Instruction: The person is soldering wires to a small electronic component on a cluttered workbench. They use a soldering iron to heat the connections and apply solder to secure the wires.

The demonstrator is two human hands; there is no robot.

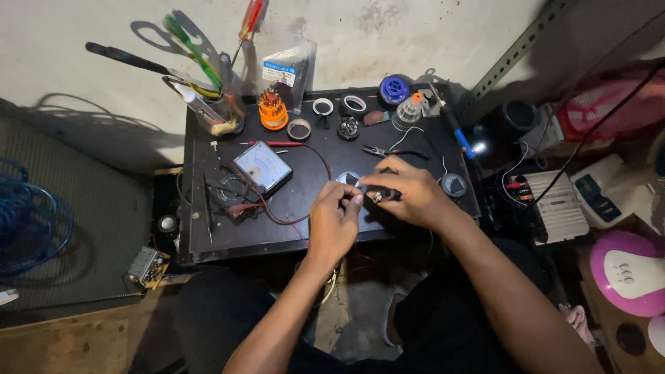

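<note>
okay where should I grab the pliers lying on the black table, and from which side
Probably by the two dark handles of the pliers, coming from above on the right. They lie flat on the black table with the jaws pointing left; the handles spread rightward just beyond the right hand, offering the most surface.

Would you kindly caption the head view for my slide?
Both hands, left hand and right hand, pinch a small part over a cluttered dark workbench.

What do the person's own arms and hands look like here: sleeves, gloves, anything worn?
Both arms are bare, no sleeves in view. The left hand and right hand wear no gloves; no watch, ring or bracelet is visible. Dark trousers show below.
</note>
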